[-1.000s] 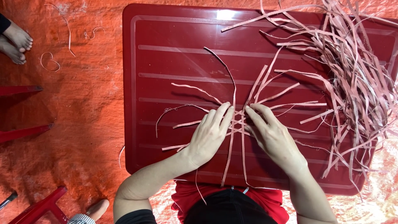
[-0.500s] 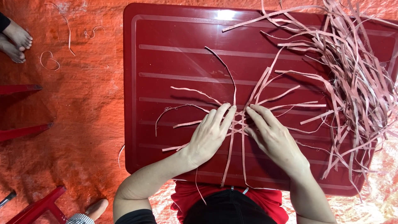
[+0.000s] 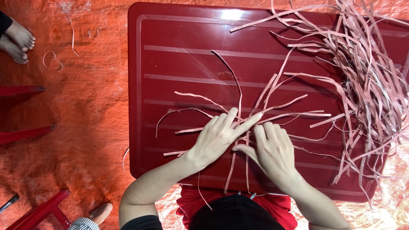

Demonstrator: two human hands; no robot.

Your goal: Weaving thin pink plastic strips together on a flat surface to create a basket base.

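Centrally placed on the near half of the red worktop (image 3: 179, 64): crossed pink strips (image 3: 246, 137), interlaced into a small patch, loose ends fanning out to all sides and a few hanging over the near edge. Pinned flat from both sides. Left hand (image 3: 217, 138) palm down on the patch, grip spread, forefinger stretched along one slanting strip, nothing pinched. Right hand (image 3: 275, 153) palm down just beside it, touching the patch, fingers close together and bent over the strips, thumb pointing across toward the left hand; cannot tell whether those fingertips pinch a strip or only press. Judged as the interlacing step, early on, with only a few crossings made. Calls next, by this reading, for keeping one hand's pressure on the crossings while lifting alternate ends and sliding a fresh strip through, square and snug, without shifting those already laid. Further right, well apart from the hands: a big loose heap of strips (image 3: 370, 76) spilling over the far right corner. Beneath everything, an orange tarpaulin (image 3: 76, 127) on the floor, with a curled offcut (image 3: 52, 63). At the upper left edge, another person's bare feet (image 3: 17, 40).
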